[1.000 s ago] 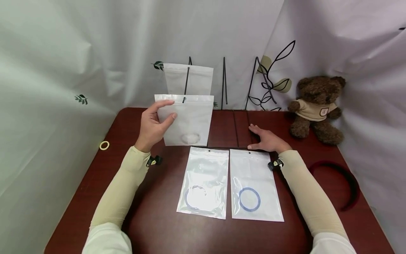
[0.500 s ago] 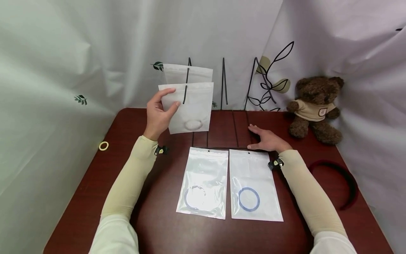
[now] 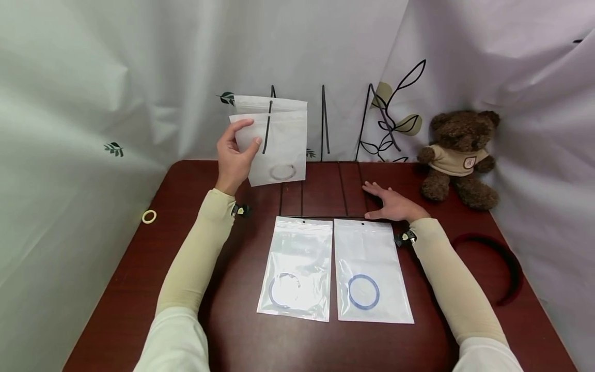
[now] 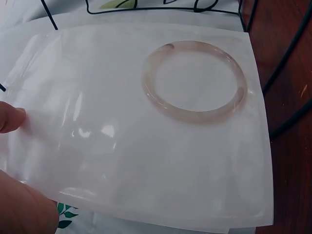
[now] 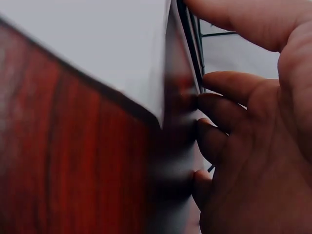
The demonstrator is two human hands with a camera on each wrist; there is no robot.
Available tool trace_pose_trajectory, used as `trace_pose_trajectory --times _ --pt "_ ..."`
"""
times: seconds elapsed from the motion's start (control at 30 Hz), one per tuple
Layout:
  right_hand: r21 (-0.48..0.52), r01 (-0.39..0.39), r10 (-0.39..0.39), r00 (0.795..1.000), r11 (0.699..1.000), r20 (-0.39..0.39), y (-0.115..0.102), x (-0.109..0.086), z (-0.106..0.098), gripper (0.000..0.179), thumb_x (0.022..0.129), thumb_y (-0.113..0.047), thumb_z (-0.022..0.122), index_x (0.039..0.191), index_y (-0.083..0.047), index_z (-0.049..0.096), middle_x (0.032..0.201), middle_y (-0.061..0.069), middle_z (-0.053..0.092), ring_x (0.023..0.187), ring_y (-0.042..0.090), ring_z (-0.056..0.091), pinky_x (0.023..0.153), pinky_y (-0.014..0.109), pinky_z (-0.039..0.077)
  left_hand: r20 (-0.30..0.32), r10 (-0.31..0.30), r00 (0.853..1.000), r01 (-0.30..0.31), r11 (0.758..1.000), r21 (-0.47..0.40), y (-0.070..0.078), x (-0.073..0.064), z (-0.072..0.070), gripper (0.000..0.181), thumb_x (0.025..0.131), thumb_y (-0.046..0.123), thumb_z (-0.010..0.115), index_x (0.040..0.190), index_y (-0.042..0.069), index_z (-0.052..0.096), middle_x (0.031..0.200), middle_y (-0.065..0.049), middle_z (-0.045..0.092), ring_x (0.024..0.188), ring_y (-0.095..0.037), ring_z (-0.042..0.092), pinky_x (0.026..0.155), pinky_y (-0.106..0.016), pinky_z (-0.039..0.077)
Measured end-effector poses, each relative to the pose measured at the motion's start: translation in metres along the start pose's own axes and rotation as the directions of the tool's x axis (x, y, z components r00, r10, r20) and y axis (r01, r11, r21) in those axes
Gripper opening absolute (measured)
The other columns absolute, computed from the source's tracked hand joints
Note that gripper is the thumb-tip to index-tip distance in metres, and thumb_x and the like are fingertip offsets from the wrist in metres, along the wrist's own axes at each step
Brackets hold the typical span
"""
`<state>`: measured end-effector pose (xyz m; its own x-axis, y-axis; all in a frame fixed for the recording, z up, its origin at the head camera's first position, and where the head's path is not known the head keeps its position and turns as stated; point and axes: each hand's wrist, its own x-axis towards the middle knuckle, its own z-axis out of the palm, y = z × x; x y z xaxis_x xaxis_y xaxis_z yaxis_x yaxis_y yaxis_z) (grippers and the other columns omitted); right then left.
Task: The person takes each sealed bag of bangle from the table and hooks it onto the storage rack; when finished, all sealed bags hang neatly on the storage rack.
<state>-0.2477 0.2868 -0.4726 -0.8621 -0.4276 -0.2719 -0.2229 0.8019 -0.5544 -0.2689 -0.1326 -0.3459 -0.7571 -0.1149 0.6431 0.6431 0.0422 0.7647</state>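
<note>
**Basically upright: front bag (image 3: 288,147) hanging zip end up on the left prong (image 3: 266,135)**

So the left hand (image 3: 234,160) has thumb and fingers pinched on that bag's left side, up near the zip end. Long axis runs top to bottom, with the pinkish bangle (image 4: 148,78) down at the low end. Whole thing leans a touch, left bottom corner sitting lower than the right. The prong goes through the hole and its tip points out toward the wearer. A rear bag (image 3: 293,105) hangs just behind on the same prong.

Room-wise, the bottom edge is off the tabletop (image 3: 362,346), and there's a gap between the bag's right edge and the middle prong (image 3: 326,126). Bare wood runs from the left sleeve (image 3: 200,253) out to the tabletop's left edge.

Right hand (image 3: 395,204) isn't gripping anything, fingers stretched and thumb spread by the rack base (image 3: 321,217). Two flat bags, left one (image 3: 297,253) and right one (image 3: 372,253), lie side by side, hole ends facing the rack.
</note>
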Motion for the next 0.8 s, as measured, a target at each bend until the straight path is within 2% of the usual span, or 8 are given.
trace_pose_trajectory --times 0.33,0.47,0.57,0.67,0.8 --pt "0.023 0.009 -0.009 1.000 1.000 -0.003 0.000 -0.001 0.001 0.099 0.085 -0.046 0.078 0.161 -0.016 0.023 0.171 0.008 0.009 0.158 0.035 0.002 0.125 0.061 -0.002 0.017 0.024 1.000 -0.025 0.999 0.039 -0.001 -0.004 -0.006 0.039 0.084 -0.008 0.071 0.122 -0.002 0.067 0.122 -0.007 0.066 0.117 -0.011 0.059 0.099 -0.026 0.046" --pt "0.029 0.004 -0.004 1.000 1.000 0.000 0.002 -0.001 0.001 0.099 0.085 -0.047 0.078 0.161 -0.018 0.023 0.171 0.006 0.007 0.159 0.033 0.000 0.125 0.060 -0.003 0.004 0.019 1.000 -0.020 0.997 0.078 0.000 -0.008 -0.010 0.039 0.084 -0.005 0.073 0.122 0.000 0.068 0.120 -0.002 0.064 0.107 -0.018 0.054 0.086 -0.029 0.042" --pt "0.036 -0.001 0.001 1.000 0.999 0.003 0.004 -0.002 0.001 0.100 0.084 -0.049 0.078 0.162 -0.019 0.022 0.171 0.005 0.006 0.158 0.036 -0.002 0.124 0.062 -0.002 -0.032 0.012 0.999 -0.009 0.993 0.114 0.002 -0.012 -0.014 0.039 0.083 -0.003 0.074 0.122 -0.001 0.068 0.120 0.000 0.061 0.103 -0.025 0.050 0.081 -0.036 0.040" --pt "0.044 -0.006 0.005 1.000 0.999 0.011 0.005 -0.002 0.001 0.102 0.083 -0.051 0.078 0.162 -0.019 0.021 0.171 0.006 0.005 0.158 0.039 -0.004 0.123 0.065 -0.002 -0.095 0.012 0.995 0.003 0.988 0.157 0.004 -0.017 -0.019 0.038 0.082 -0.001 0.075 0.120 -0.001 0.068 0.119 0.003 0.058 0.108 -0.028 0.052 0.088 -0.040 0.044" --pt "0.046 -0.005 0.004 1.000 0.999 0.014 0.005 -0.002 0.001 0.101 0.084 -0.050 0.077 0.162 -0.019 0.021 0.172 0.005 0.005 0.158 0.037 -0.004 0.123 0.064 -0.002 -0.174 0.047 0.984 -0.009 0.977 0.213 0.007 -0.026 -0.027 0.031 0.082 0.001 0.075 0.113 -0.002 0.069 0.111 0.003 0.056 0.101 -0.030 0.053 0.085 -0.036 0.045"
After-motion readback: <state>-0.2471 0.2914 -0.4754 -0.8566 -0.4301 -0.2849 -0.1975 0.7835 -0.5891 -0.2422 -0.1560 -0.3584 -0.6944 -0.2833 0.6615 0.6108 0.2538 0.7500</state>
